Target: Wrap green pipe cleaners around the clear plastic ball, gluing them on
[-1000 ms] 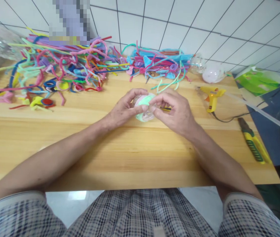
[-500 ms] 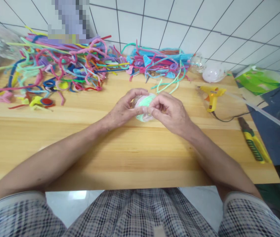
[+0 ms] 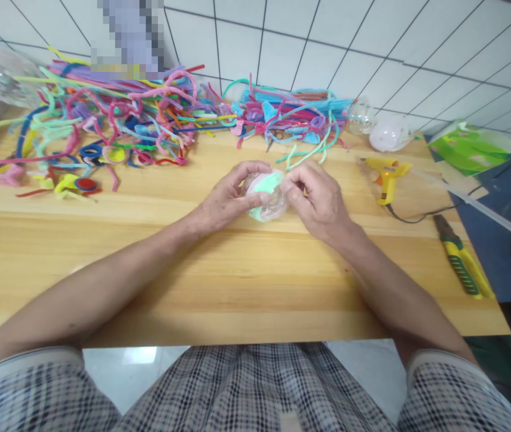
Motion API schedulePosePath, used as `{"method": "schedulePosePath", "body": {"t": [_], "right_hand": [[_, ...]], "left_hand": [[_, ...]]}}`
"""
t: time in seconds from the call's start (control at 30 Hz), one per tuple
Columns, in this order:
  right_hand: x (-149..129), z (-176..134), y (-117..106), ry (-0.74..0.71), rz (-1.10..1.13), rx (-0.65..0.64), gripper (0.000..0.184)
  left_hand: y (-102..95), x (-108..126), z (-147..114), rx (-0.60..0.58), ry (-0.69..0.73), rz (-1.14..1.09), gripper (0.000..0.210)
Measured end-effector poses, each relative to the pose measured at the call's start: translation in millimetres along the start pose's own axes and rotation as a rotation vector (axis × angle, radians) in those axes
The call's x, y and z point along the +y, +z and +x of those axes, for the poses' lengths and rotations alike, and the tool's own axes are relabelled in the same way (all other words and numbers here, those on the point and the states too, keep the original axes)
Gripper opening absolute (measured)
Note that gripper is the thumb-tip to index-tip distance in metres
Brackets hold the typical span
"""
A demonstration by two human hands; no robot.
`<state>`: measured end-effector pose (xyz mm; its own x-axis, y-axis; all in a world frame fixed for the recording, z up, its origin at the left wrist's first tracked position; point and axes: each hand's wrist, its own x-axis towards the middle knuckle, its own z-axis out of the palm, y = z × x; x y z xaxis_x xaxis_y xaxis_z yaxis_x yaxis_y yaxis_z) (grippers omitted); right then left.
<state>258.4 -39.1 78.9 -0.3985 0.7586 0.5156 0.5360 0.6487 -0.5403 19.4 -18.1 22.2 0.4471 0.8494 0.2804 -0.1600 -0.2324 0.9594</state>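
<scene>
Clear ball: glossy, plastic-looking. Surface: smooth grained wood, slight sheen. Pipe cleaners: fuzzy, matt. Glue gun: smooth plastic. Shirt: matt woven cloth.

Shows a white wall crossed by thin dark lines behind a pale wooden surface, and a glossy light floor bearing a bright reflection below the near edge.

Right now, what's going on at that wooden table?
A person's left hand is holding a clear, round ball with mint-green and pale pink parts. The right hand's fingers are bunched at its right side; whether they grip anything is unclear. A heap of multicoloured fuzzy stems lies behind, and a yellow glue gun lies to the right.
</scene>
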Motion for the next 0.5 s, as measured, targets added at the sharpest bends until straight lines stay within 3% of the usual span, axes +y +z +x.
{"method": "schedulePosePath", "body": {"t": [0.23, 0.5], "right_hand": [[4.9, -0.7, 7.9, -0.023, 0.050, 0.032, 0.010], [5.4, -1.8, 10.3, -0.022, 0.061, 0.036, 0.007]], "left_hand": [[1.5, 1.5, 0.3, -0.001, 0.002, -0.001, 0.059], [2.3, 2.0, 0.1, 0.012, -0.004, 0.018, 0.063]]}}
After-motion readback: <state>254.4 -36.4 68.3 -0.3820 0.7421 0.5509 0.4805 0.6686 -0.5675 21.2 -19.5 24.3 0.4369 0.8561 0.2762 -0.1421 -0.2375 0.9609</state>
